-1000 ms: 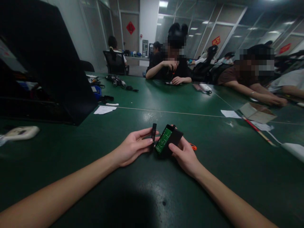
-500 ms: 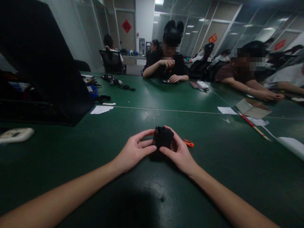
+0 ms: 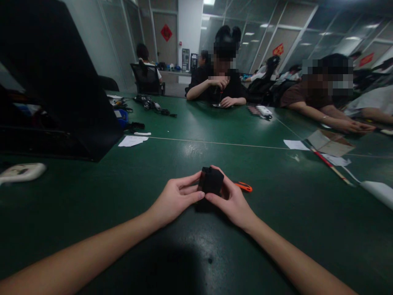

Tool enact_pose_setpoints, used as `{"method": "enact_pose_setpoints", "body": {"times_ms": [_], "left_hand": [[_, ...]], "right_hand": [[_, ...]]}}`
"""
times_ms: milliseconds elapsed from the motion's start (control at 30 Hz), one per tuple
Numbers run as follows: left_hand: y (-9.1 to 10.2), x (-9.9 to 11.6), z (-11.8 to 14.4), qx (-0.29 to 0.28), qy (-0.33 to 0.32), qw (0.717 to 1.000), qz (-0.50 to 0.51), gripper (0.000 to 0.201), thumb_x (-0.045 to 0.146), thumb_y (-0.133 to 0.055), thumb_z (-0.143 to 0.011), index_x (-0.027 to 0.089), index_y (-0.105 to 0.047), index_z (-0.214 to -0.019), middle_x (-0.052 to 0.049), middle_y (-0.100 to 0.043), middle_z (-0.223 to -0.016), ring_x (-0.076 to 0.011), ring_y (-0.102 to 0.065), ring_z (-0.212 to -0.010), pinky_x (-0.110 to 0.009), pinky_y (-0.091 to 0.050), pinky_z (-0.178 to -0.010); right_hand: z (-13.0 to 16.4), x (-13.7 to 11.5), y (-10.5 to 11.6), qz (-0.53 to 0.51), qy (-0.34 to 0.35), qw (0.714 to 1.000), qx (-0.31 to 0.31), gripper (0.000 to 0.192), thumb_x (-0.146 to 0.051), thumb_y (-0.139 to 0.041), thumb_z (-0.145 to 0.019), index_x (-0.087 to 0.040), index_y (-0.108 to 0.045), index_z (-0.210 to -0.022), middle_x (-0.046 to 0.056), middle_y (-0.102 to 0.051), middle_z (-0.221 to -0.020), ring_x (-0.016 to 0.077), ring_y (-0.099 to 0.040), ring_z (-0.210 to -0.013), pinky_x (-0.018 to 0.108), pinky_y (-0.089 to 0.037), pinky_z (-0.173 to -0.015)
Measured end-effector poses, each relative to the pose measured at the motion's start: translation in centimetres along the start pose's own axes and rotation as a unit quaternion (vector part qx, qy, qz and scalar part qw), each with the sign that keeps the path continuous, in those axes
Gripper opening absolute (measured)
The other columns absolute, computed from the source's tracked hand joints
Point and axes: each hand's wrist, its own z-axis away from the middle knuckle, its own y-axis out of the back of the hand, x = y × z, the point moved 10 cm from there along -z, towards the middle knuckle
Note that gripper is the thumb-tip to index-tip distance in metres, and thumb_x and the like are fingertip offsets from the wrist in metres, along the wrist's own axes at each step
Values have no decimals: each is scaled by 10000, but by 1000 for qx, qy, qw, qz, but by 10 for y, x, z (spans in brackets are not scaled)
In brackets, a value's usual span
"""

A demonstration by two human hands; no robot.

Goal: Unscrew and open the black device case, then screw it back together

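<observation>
A small black block-shaped object point(image 3: 212, 180) is held between both my hands, just above the green table; its exact kind is too dark to make out. From the left, my left hand point(image 3: 181, 196) grips its side, thumb low in front and fingers behind. My right hand point(image 3: 231, 196) wraps the other side, with the thumb on the near face and the fingers mostly hidden behind. Both thumb tips are close together at the lower front. An orange utility knife point(image 3: 244, 187) lies on the table just beyond my right hand.
On the left stands a large black panel point(image 3: 55, 82), with a white device point(image 3: 23, 172) nearby. Paper point(image 3: 133, 141) and a bundle of cables point(image 3: 150, 103) lie farther back. An open cardboard box point(image 3: 331, 142) is at right. Across the table point(image 3: 196, 237) a person point(image 3: 215, 84) works with a tool.
The black object has tilted slightly and sits a touch lower in my hands. My left fingers have shifted a little along it. The whole view has moved slightly.
</observation>
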Motion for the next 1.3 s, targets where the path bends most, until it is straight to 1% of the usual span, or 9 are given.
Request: {"method": "enact_pose_setpoints", "body": {"times_ms": [100,200,400,467,567,733,967,1133,1300], "left_hand": [[0,2,3,5,-36,999,-38,643,213,-780,-797,159,-585,-1408,-137,-615,-1438,-297,-636,-1273,-463,-500,-1111],[0,16,10,28,-128,981,-146,617,227,-739,-839,202,-568,-1432,-121,-565,-1486,-273,-649,-1246,-416,-577,-1013],[-21,53,37,50,-342,834,-430,580,166,-672,-879,189,-543,-1444,-131,-662,-1306,-241,-643,-1190,-396,-545,-1022],[-25,57,40,52,-361,804,-470,573,164,-659,-883,186,-535,-1442,-135,-664,-1291,-238,-646,-1175,-385,-542,-1015],[-28,55,39,48,-351,787,-504,557,174,-651,-878,189,-541,-1424,-132,-663,-1280,-248,-640,-1172,-387,-540,-1006],[-26,47,32,21,-322,816,-479,572,209,-668,-879,197,-520,-1432,-129,-621,-1333,-245,-606,-1228,-389,-512,-1055],[-29,34,22,-56,-270,859,-432,635,210,-671,-900,264,-452,-1494,-92,-539,-1456,-228,-527,-1345,-387,-430,-1155],[-25,33,20,-62,-250,877,-406,652,247,-715,-876,264,-482,-1485,-100,-549,-1448,-257,-519,-1346,-426,-406,-1168],[-6,14,6,-47,-127,968,-212,737,345,-708,-881,205,-394,-1533,-160,-522,-1508,-296,-595,-1294,-444,-501,-1078]], "right_hand": [[1,-2,-1,14,9,1000,-3,815,-396,-785,-822,-259,-406,-1531,92,-574,-1479,295,-520,-1384,482,-393,-1168],[3,-3,-1,33,23,999,21,731,-465,-757,-835,-251,-489,-1481,89,-584,-1464,317,-487,-1406,501,-373,-1179],[9,-7,-1,76,-6,991,111,640,-532,-720,-832,-192,-591,-1359,122,-704,-1232,336,-644,-1179,492,-517,-1016],[11,-8,-1,59,-19,989,130,662,-499,-723,-828,-198,-546,-1390,109,-716,-1172,308,-674,-1097,445,-565,-918],[12,-5,0,14,-30,988,148,559,-466,-704,-827,-206,-574,-1305,76,-713,-1070,267,-689,-963,386,-586,-790],[11,0,6,-30,-24,986,163,375,-376,-697,-787,-217,-666,-1125,28,-692,-1030,221,-656,-952,339,-552,-836],[9,9,6,-73,-58,985,147,324,-491,-732,-838,-232,-702,-1029,13,-676,-985,183,-625,-917,245,-541,-713],[8,17,4,-131,-68,979,139,277,-471,-733,-856,-245,-709,-1015,5,-674,-954,163,-627,-850,205,-537,-613],[6,20,4,-271,-97,946,147,338,-499,-736,-824,-238,-674,-1030,41,-744,-974,219,-691,-847,274,-582,-571]]}}
